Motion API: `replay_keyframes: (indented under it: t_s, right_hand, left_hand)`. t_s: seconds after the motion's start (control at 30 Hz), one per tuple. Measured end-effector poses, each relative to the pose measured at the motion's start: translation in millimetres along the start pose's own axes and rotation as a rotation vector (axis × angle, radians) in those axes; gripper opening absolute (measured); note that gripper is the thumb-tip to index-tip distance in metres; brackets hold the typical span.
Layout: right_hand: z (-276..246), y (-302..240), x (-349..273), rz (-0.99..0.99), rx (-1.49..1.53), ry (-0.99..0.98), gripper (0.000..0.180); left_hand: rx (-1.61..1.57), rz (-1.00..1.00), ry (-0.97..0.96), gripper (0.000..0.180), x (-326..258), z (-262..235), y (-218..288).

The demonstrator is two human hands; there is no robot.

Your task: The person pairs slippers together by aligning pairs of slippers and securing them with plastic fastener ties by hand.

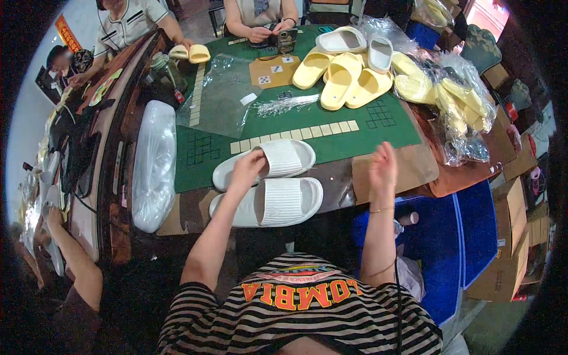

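Note:
Two white slippers with ribbed straps lie side by side at the table's near edge, toes to the right. My left hand (254,163) reaches to the farther slipper (288,158), its fingers closed at the strap's rear edge. That forearm passes over the heel part of the nearer slipper (281,202), which no hand grips. To the right of the pair, my right hand (383,168) is raised above a brown cardboard piece (370,177). Its fingers point up and away, slightly apart, with nothing visible in them.
Yellow slippers (341,80) and bagged ones (464,103) pile at the back right. White tag strings (287,105) lie on the green mat (319,142). A plastic-wrapped bundle (155,165) stands left. Blue bins (432,236) are at lower right. Other people sit around.

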State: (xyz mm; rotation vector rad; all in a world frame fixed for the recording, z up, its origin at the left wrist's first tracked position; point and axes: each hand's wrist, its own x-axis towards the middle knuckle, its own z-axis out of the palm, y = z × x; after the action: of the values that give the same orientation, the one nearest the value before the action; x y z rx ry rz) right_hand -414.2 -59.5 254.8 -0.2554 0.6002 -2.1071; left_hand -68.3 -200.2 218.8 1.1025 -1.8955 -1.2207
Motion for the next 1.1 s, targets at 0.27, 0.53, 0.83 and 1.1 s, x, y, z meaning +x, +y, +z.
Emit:
replay_keyframes:
  t_s: [0.27,0.53,0.83,1.1]
  right_hand:
    - [14.7,-0.6,-26.5,-0.314,-1.155,0.029,0.018]
    - [36.2,98.8,-56.1,-0.198,-1.842,-0.336,0.026]
    - [39.0,90.9,-53.4,-0.272,-1.598,-0.310,0.021]
    - [62.3,75.9,-56.9,-0.352,-1.511,-0.261,0.019]
  left_hand:
    - [0.494,0.634,0.149,0.010,-13.9,37.3,78.1]
    - [1.059,0.675,-0.040,0.011,4.8,80.8,74.3]
    - [0.617,0.573,-0.143,0.012,3.6,73.4,82.9]
    - [0.321,0.447,-0.161,0.020,2.0,64.5,90.0]
